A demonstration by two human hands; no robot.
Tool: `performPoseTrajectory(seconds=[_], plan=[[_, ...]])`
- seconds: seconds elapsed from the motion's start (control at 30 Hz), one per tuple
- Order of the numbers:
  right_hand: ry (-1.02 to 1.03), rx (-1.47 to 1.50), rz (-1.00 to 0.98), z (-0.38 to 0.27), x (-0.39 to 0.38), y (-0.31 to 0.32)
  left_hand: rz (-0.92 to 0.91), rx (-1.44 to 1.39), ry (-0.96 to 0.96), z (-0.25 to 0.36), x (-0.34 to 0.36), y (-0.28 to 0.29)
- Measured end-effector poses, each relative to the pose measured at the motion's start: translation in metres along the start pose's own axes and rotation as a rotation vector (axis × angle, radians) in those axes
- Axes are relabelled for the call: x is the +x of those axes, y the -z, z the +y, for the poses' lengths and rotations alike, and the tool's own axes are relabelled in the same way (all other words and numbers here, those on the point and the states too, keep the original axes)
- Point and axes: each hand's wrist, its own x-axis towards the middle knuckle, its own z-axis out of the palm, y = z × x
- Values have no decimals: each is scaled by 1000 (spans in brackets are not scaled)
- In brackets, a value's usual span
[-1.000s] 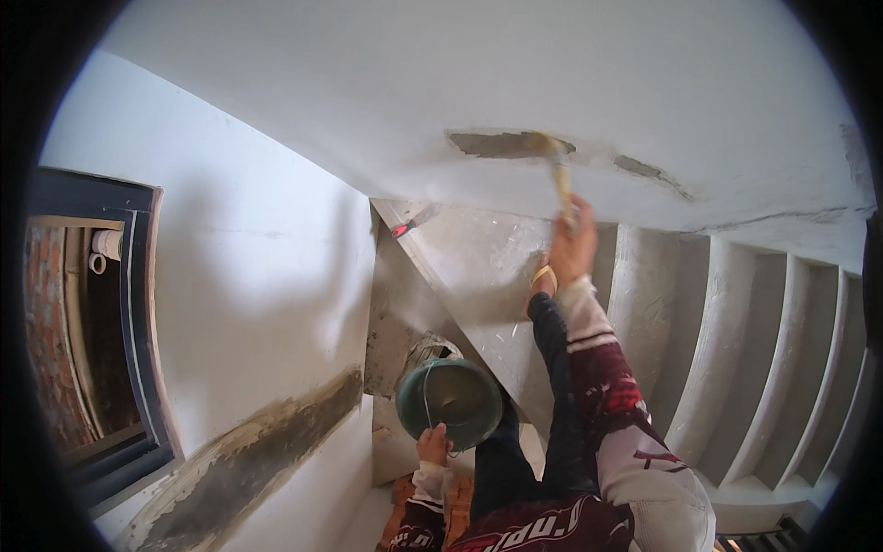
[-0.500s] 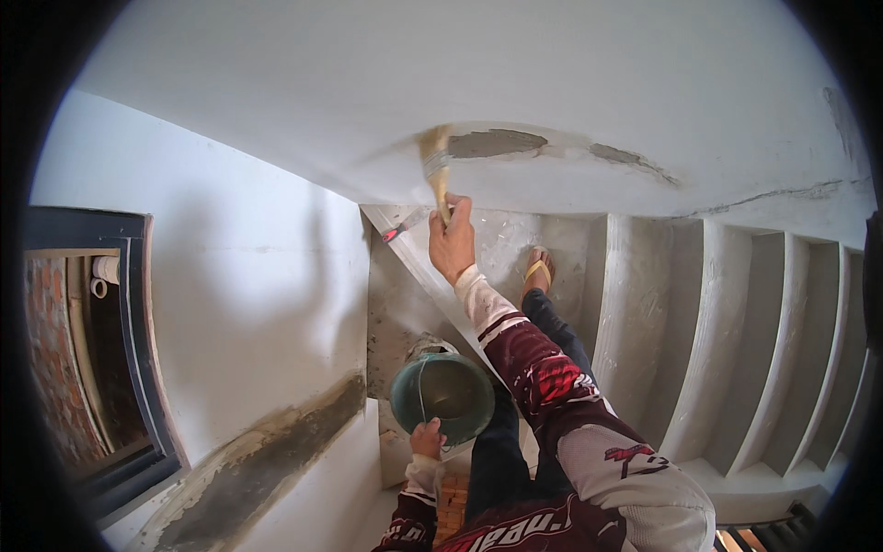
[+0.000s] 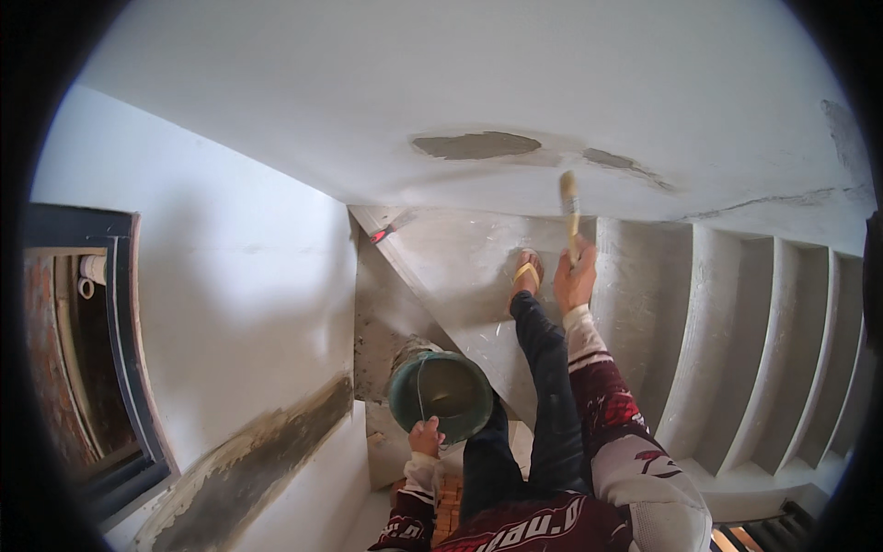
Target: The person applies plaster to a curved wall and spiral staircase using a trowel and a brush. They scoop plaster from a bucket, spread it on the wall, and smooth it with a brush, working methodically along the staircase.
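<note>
My right hand [image 3: 576, 276] grips the handle of a paintbrush [image 3: 570, 193], its pale bristles pointing up toward the white wall [image 3: 368, 83]. Whether the bristles touch the wall I cannot tell. Left of the brush, a grey patch [image 3: 478, 145] of bare plaster shows in the wall, and a smaller grey patch [image 3: 612, 159] lies just above and right of the bristles. Low in the middle, my left hand [image 3: 426, 436] is closed on the wire handle of a dark green bucket [image 3: 397, 396]. Murky liquid seems to lie in the bucket.
Concrete steps [image 3: 717, 304] run off to the right. A scraper with a red-and-black handle [image 3: 383, 234] lies on the landing near the wall corner. My sandalled foot [image 3: 526, 269] stands on the landing. At left are a dark-framed window [image 3: 129, 322] and a long grey wall patch [image 3: 267, 460].
My right hand has carried the brush away from the larger patch, to the right and lower. The bucket stays in my left hand, nearly where it was.
</note>
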Motion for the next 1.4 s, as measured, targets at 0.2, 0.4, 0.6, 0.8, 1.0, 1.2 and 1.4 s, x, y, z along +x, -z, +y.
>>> performPoseTrajectory(seconds=[0.2, 0.4, 0.6, 0.8, 1.0, 1.2, 1.4], plan=[[-2, 66, -89, -21, 30, 38, -43, 42, 48, 4, 4, 1], [-120, 47, 233, 76, 86, 91, -29, 143, 48, 22, -7, -2], [-312, 58, 520, 74, 79, 61, -60, 121, 22, 14, 2, 10], [-58, 174, 163, -55, 37, -13, -87, 219, -17, 20, 15, 14], [-158, 230, 182, 43, 53, 66, -93, 277, -65, 47, -5, 0], [-164, -90, 327, 107, 70, 149, -161, 270, -19, 72, -17, -30], [-5, 93, -494, 0, -84, 138, -217, 187, -22, 95, -41, -44]])
